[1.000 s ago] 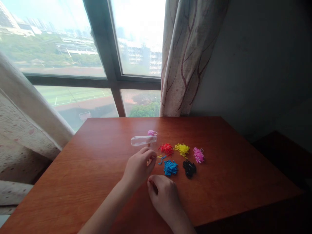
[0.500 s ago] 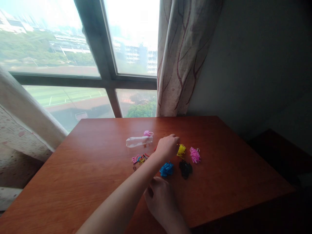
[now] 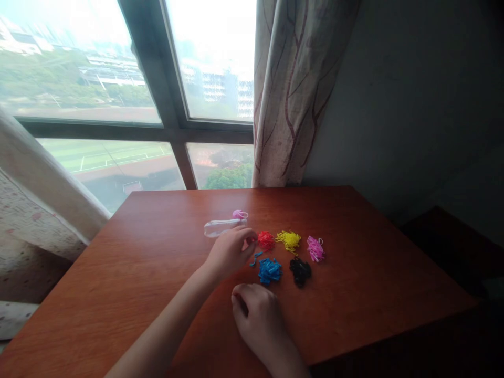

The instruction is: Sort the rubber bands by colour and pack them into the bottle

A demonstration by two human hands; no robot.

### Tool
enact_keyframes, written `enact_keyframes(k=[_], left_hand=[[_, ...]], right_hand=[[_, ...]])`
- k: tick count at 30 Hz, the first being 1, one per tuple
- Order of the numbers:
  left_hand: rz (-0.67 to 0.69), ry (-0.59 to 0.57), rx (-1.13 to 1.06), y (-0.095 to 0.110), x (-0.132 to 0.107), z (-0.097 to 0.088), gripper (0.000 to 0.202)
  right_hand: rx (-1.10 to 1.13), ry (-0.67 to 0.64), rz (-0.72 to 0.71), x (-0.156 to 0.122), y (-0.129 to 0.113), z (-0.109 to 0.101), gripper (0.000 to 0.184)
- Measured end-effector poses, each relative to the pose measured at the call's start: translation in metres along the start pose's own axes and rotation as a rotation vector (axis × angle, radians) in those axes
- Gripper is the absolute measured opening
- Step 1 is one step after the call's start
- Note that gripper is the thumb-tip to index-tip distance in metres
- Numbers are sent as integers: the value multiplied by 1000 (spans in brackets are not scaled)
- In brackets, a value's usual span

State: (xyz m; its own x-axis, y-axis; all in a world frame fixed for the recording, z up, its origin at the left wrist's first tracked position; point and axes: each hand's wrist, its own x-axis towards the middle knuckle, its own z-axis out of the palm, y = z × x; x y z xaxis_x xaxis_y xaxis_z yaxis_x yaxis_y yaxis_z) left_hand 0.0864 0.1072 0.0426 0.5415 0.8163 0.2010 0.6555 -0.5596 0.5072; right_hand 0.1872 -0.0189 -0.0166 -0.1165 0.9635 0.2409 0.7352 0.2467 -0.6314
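Note:
Small elastic bands lie in coloured piles on the table: red, yellow, pink, blue and black. My left hand is at the left edge of the red pile, thumb and fingers curled together; whether a band is between the fingertips is too small to see. One or two loose blue bands lie just beneath its fingertips. Below the blue pile, my right hand rests with thumb and forefinger pinched; what they hold, if anything, cannot be made out.
Behind my left hand a clear plastic bottle lies on its side, with a pink cap with a pale loop beyond it. The brown wooden table meets a window and a patterned curtain.
My left hand has moved left from beside the yellow pile to the red pile, uncovering the red bands and now hiding the mixed bands at left. The right hand has barely moved.

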Motion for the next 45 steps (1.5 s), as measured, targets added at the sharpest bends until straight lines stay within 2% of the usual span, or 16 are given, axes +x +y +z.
enact_keyframes(k=[7, 11, 15, 21, 30, 37, 42, 45], left_hand=[[-164, 65, -35, -32, -63, -16, 17], [-204, 63, -38, -40, -89, -15, 18], [-237, 75, -54, -47, -105, -9, 18], [-270, 102, -78, -49, -110, -6, 15], [-268, 90, -15, -45, -109, -5, 16], [-266, 68, 27, -45, -110, -4, 18], [-277, 59, 50, -45, -110, -4, 20], [-278, 55, 56, -43, -110, -5, 19]], right_hand=[[-7, -28, 4, 0, -1, -2, 15], [-58, -32, 16, 0, -2, -1, 14], [-122, -33, 54, 5, -7, 0, 12], [-179, -30, 124, 26, -20, 12, 3], [-238, 3, 119, 40, -23, 24, 7], [-111, 59, 105, 29, -17, 21, 10], [65, 96, 119, 7, -11, 9, 11], [107, 152, 150, -9, 2, -2, 16]])
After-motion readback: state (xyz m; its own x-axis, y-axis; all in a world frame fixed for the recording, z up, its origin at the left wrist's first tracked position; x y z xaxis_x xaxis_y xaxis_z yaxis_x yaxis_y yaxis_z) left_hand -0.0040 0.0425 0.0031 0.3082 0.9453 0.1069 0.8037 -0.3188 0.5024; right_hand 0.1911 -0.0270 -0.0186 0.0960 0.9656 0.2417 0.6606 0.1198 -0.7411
